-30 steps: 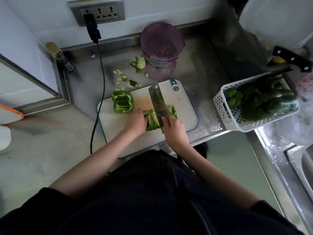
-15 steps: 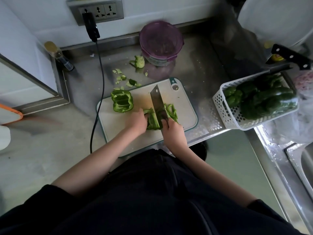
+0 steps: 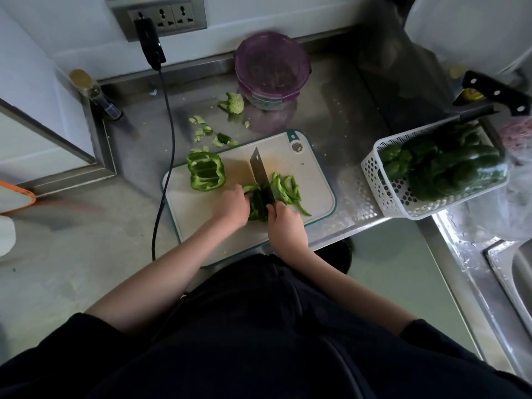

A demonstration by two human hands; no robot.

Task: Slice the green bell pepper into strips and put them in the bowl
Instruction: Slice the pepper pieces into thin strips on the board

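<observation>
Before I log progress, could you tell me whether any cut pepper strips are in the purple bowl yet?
No: the cut strips all lie on the cutting board right of the knife, none in the purple bowl.

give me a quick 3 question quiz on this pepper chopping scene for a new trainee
1. Multiple choice: where do the cut strips lie? A) in the purple bowl B) on the cutting board, right of the blade C) in the white basket
2. True or false: the left hand holds the cleaver.
3. Fill in: the uncut pepper half sits on the board's far ____ corner.

Key
1. B
2. False: the right hand grips it, while the left hand steadies the pepper piece being cut.
3. left
</observation>
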